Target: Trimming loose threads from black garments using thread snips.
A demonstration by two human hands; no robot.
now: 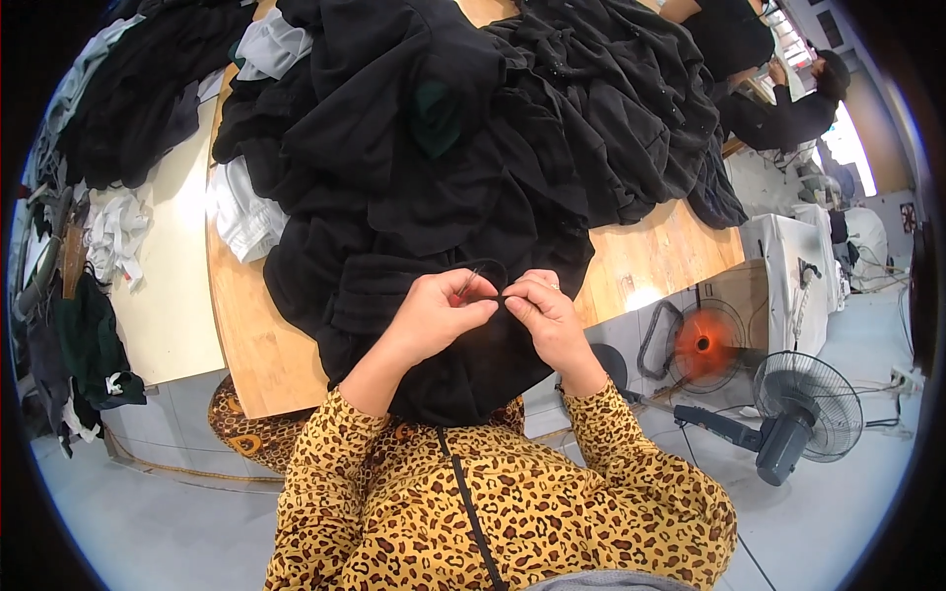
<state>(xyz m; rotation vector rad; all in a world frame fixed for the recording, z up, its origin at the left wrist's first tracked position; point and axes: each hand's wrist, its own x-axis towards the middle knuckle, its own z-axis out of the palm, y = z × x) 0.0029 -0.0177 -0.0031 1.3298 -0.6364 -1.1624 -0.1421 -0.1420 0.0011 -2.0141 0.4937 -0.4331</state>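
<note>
A large black garment (424, 222) lies heaped over the table edge and hangs down in front of me. Over its near part, my left hand (439, 310) and my right hand (545, 310) meet fingertip to fingertip. Both are closed in a pinch on a small dark bit of the black garment between them; whether it is an edge or a thread is too small to tell. A thin metal tool (470, 282) shows by the curled fingers of my left hand, its kind mostly hidden. A ring is on a finger of my right hand.
Dark grey garments (621, 108) pile up at the far right of the wooden table (660, 258). White cloths (241, 212) lie at its left. A grey standing fan (808, 404) and an orange-centred fan (702, 343) are at the right. Another person (788, 113) works at the far right.
</note>
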